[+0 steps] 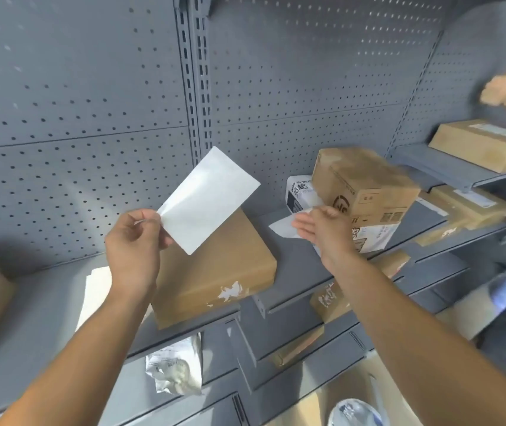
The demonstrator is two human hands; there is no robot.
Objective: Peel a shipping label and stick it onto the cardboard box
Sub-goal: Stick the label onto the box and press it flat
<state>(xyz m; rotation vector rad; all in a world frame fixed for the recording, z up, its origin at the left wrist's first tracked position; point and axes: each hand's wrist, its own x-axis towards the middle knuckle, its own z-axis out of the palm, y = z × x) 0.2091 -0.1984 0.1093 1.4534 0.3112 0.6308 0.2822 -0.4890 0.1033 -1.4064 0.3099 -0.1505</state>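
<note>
Overhead, left hand (136, 238) pinches white label (207, 199) corner; right hand (322, 230) open, fingers spread.

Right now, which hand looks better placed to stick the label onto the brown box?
The left hand, probably. It already pinches the white label by a corner, right above the brown box. The right hand is off to the side by other parcels.
</note>
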